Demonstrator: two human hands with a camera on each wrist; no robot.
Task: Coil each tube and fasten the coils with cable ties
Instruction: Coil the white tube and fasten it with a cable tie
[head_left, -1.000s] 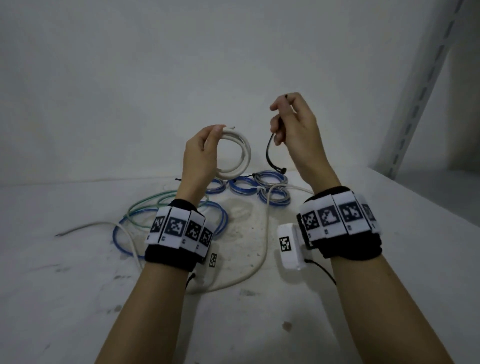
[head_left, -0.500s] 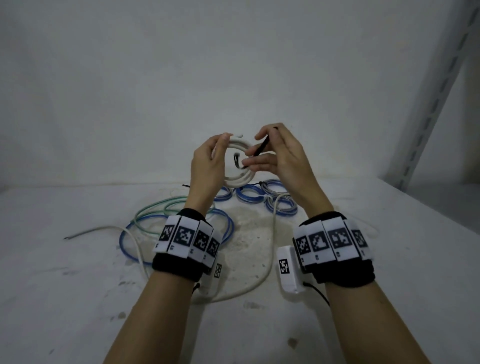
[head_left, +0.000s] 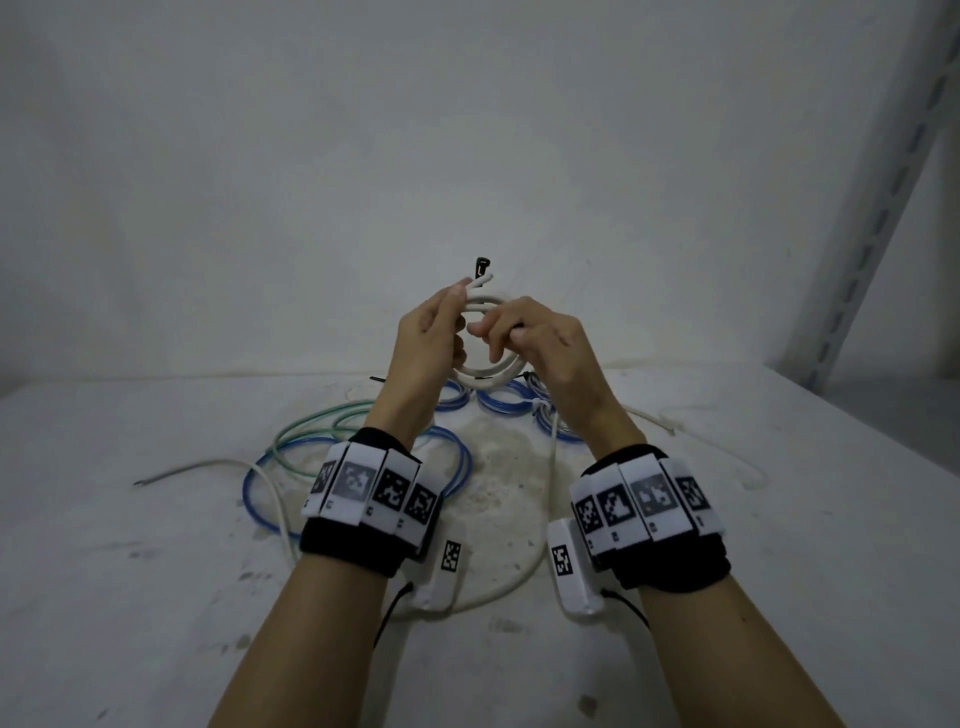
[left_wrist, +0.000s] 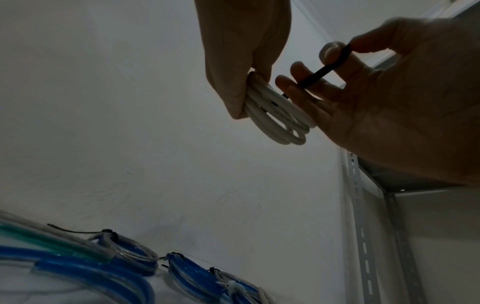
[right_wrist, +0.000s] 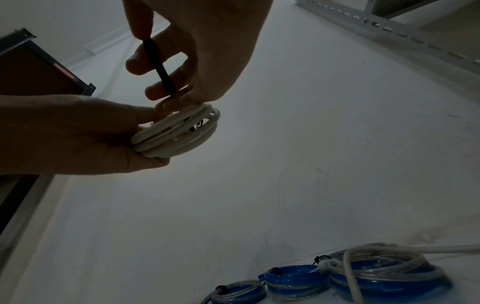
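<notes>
The white tube coil was held in the air above the table. The left hand gripped its left side, fingers curled round the loops. The right hand pinched a black cable tie threaded through the coil. Tied blue coils lay behind.

A bare storage or workshop corner: a stained white worktop against a plain white wall, flanked by slotted steel shelving uprights, with bundled blue tubing coils.
</notes>
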